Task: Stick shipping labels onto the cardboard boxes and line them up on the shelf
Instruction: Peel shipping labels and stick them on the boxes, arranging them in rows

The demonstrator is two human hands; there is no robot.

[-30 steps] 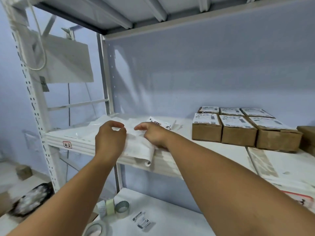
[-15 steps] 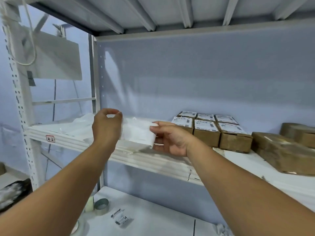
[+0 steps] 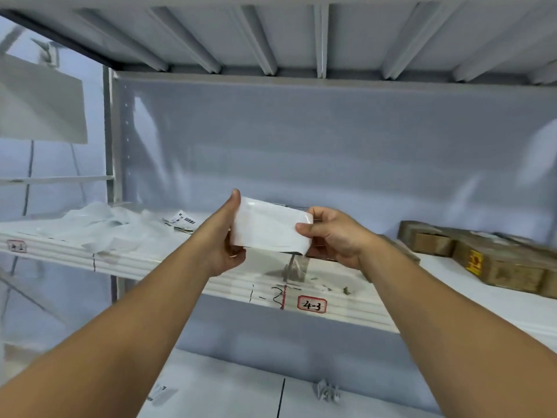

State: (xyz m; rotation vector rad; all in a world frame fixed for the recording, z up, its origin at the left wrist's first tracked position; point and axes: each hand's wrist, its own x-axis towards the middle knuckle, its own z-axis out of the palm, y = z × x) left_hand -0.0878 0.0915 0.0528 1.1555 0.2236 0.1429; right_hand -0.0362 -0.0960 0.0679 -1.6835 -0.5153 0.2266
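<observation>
A white shipping label sheet [image 3: 268, 226] is held up in front of the middle shelf, its blank back towards me. My left hand [image 3: 224, 236] grips its left edge and my right hand [image 3: 334, 233] pinches its right edge with thumb and fingers. Behind the sheet and my right hand, the labelled cardboard boxes are almost fully hidden. Larger brown cardboard boxes [image 3: 488, 254] lie on the shelf at the right. Loose printed labels [image 3: 182, 222] rest on the shelf to the left of my hands.
A pile of crumpled white backing paper [image 3: 99, 224] covers the shelf's left part. The shelf front edge [image 3: 211, 285] carries a red-framed tag [image 3: 312, 304]. Paper scraps [image 3: 328, 390] lie on the lower shelf. The upper shelf's ribbed underside [image 3: 271, 34] hangs overhead.
Both hands lifted the white sheet off the shelf pile and brought it up and to the right, in front of the labelled boxes. The view swung right and upward.
</observation>
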